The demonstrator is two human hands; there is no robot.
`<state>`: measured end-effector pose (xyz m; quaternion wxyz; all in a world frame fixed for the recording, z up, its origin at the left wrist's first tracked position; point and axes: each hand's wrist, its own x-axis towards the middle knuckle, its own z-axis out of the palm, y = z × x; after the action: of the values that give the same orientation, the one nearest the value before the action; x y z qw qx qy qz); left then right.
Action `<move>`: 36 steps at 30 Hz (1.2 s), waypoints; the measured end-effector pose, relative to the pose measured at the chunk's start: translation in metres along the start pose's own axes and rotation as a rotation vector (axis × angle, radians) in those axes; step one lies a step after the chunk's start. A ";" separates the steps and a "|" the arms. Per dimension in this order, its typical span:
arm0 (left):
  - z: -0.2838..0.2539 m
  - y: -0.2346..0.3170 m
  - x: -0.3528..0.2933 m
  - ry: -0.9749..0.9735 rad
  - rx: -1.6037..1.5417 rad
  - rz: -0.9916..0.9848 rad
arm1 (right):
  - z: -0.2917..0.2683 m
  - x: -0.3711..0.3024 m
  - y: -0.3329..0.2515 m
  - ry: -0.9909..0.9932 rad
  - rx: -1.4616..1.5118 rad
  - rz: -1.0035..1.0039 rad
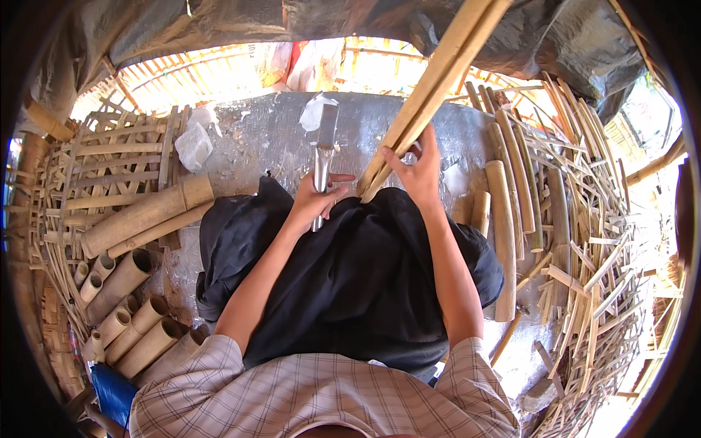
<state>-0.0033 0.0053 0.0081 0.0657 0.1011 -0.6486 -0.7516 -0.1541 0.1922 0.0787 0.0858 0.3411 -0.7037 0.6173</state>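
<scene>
My left hand (315,198) is closed around the round shiny handle of a metal chopping blade (328,131). It points away from me, its broad flat end farthest off. My right hand (417,168) grips a long bamboo piece (431,80) with thumb and fingers. A dark lengthwise split or groove runs along this bamboo. It slants from my lap up past the far right, its near end by my left fingertips, and the blade is apart from it. Black cloth (350,270) covers my lap under both hands.
Cut bamboo tubes (131,281) and a slatted bamboo panel (117,164) lie at left. Bamboo poles (502,241) and piled thin strips (595,292) stand along the right. A pale stone block (193,146) rests on the grey floor sheet (248,131). Dark plastic sheeting (219,22) hangs ahead.
</scene>
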 end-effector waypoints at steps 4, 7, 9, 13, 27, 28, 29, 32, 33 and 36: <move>-0.001 -0.007 0.000 0.080 -0.152 0.016 | -0.020 0.010 0.004 0.083 -0.128 -0.035; 0.000 -0.006 -0.001 0.144 -0.211 -0.047 | -0.022 -0.003 0.035 0.086 -0.235 0.044; 0.000 -0.003 0.000 0.142 -0.202 -0.022 | -0.014 -0.013 0.056 0.084 -0.274 0.056; -0.001 0.023 -0.017 0.089 -0.217 0.029 | 0.012 -0.016 0.052 0.118 -0.311 0.069; 0.076 0.194 -0.081 0.039 0.283 0.392 | 0.020 -0.022 0.042 0.005 -0.442 0.034; 0.079 0.197 -0.078 0.030 0.292 0.376 | 0.019 -0.023 0.041 0.011 -0.437 0.050; 0.082 0.199 -0.074 0.020 0.301 0.359 | 0.018 -0.024 0.040 0.016 -0.434 0.066; 0.085 0.204 -0.069 0.033 0.316 0.315 | 0.021 -0.022 0.040 0.004 -0.448 0.068; 0.085 0.205 -0.067 0.039 0.319 0.305 | 0.022 -0.021 0.042 0.015 -0.442 0.060; 0.084 0.210 -0.065 0.030 0.386 0.260 | 0.023 -0.023 0.044 0.037 -0.433 0.029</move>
<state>0.0327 0.0690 0.2318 0.1511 0.0388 -0.7868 -0.5972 -0.1562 0.1799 0.0257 0.1613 0.2930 -0.8230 0.4590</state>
